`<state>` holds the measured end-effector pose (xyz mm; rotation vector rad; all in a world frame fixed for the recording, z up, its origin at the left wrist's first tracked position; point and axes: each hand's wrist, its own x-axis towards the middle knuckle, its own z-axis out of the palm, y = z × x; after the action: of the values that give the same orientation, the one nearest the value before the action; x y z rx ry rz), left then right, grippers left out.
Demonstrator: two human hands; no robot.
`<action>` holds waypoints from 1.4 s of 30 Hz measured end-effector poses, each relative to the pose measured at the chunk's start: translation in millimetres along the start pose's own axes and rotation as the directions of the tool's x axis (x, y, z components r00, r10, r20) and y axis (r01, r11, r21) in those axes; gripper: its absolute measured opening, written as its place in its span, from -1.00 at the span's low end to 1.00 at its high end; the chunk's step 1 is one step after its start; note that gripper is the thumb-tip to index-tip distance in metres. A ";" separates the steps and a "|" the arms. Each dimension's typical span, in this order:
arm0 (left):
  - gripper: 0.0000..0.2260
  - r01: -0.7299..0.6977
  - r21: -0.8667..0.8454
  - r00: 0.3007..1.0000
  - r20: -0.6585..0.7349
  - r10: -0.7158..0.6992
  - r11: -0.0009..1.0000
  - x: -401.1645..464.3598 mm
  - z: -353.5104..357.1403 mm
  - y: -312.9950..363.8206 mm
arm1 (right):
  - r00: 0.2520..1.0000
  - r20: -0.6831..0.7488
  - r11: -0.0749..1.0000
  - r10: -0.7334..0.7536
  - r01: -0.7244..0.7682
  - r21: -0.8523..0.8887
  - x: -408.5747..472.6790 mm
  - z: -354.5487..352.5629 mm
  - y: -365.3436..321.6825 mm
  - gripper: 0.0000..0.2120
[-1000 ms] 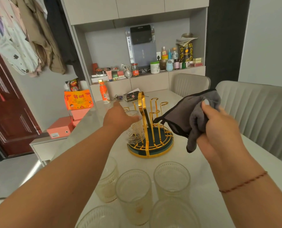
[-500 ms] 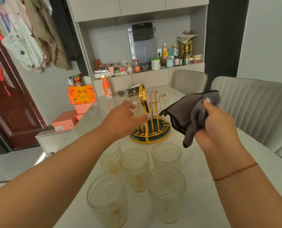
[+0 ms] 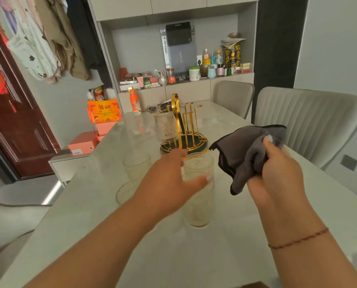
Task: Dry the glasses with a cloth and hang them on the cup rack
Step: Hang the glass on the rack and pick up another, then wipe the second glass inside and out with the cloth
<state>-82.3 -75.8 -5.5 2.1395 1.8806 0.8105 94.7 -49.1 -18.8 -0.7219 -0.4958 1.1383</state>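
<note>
Her left hand, fingers spread and holding nothing, reaches among 3 crowded glasses (right hand clutching the cloth), so it could topple the nearest glass.

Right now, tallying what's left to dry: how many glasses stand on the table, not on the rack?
3 visible: one at the left hand, one farther left, one rim by the wrist. The arm may hide more.

An orange bottle and keys are seen at the far end of the desk. Two grey chairs are placed beside it; bottles crowd the shelf.
</note>
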 end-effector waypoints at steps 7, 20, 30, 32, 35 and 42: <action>-0.11 0.119 -0.130 0.954 -0.260 -0.150 0.984 -34.6 55.2 -7.4 | 1.000 0.011 0.999 -0.022 0.022 -0.028 -28.3 -23.5 13.0 -0.87; -0.22 0.209 -0.485 0.861 -0.319 -0.395 0.849 -38.1 87.7 0.0 | 0.990 0.111 0.975 -0.081 0.102 -0.198 -53.7 -32.6 28.8 -0.86; -0.20 0.096 -0.950 0.920 -0.029 -0.392 0.296 -37.5 48.8 29.5 | 0.776 0.612 0.673 -0.148 0.533 -0.513 -84.1 -19.6 35.4 -0.63; -0.23 0.063 -0.968 0.928 -0.032 -0.370 0.242 -41.4 44.7 34.8 | 0.807 0.585 0.790 -0.086 0.413 -0.454 -73.8 -12.4 22.7 -0.71; -0.38 0.000 -0.979 0.927 -0.076 -0.366 0.202 -38.0 36.8 37.0 | 0.844 0.537 0.866 0.009 0.262 -0.426 -71.6 -10.7 13.4 -0.84; -0.53 0.014 -0.973 0.949 -0.060 -0.310 0.229 -32.8 26.3 36.6 | 0.750 0.657 0.748 -0.077 0.479 -0.459 -80.3 1.8 9.2 -0.64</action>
<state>-39.1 -108.3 -19.3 0.9918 1.0063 1.6624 59.3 -121.6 -24.1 -0.7731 -1.5414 0.8742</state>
